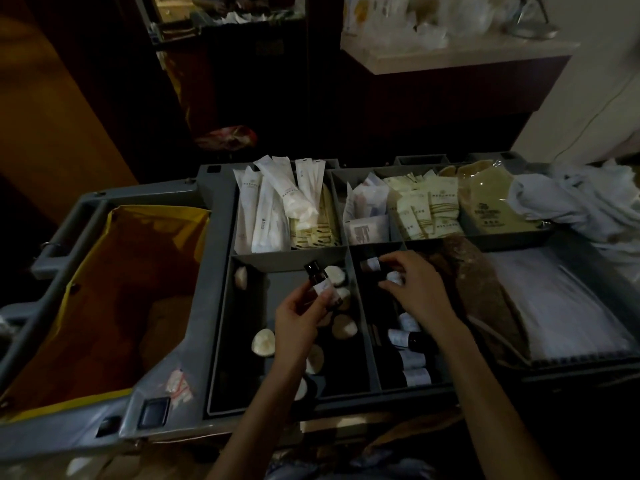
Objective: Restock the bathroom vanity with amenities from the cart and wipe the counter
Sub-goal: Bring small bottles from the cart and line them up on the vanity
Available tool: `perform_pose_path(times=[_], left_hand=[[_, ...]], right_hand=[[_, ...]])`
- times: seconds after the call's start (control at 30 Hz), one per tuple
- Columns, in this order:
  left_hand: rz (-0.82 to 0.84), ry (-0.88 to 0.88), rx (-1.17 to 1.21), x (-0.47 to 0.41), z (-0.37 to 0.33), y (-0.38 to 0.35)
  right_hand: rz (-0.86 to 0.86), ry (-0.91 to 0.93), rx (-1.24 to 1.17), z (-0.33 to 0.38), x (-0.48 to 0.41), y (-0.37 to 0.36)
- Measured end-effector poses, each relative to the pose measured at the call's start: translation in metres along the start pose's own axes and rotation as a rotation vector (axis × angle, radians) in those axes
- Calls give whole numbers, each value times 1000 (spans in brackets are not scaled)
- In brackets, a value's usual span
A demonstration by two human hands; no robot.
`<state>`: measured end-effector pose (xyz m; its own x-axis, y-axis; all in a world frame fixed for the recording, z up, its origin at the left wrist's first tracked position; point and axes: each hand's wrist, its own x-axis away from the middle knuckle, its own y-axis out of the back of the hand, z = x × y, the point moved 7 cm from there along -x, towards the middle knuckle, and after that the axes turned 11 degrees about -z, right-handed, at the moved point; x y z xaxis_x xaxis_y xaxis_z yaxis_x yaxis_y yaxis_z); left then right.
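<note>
L hand [298,322] grips bottle [321,286] over soaps [343,329], R hand [417,292] pinches 2nd bottle [395,278] by divider [361,303]

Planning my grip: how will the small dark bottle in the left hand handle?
Probably light: the left hand holds the small dark bottle by fingertips alone. Likely rigid and, being round like the bottles lying sideways nearby, apt to roll.

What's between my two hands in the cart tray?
Head view: between the left hand, holding a small dark bottle, and the right hand stand the tray's grey plastic divider wall and round white soaps.
</note>
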<state>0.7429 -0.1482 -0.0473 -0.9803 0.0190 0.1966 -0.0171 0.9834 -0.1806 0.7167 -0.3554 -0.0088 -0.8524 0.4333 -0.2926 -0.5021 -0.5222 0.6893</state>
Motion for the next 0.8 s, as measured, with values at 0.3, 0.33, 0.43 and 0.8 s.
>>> perform_pose_path(times=[0.3, 0.33, 0.43, 0.8], left_hand=[[-38, -26, -7, -1, -1, 4], [-35, -28, -13, -1, -1, 4], [-43, -16, -32, -2, 0, 4], [-22, -18, -21, 1, -6, 4]], right_hand=[[211, 131, 516, 16, -28, -51], [228, 142, 571, 17, -28, -53], [294, 202, 733, 16, -25, -62], [-143, 78, 111, 3, -23, -24]])
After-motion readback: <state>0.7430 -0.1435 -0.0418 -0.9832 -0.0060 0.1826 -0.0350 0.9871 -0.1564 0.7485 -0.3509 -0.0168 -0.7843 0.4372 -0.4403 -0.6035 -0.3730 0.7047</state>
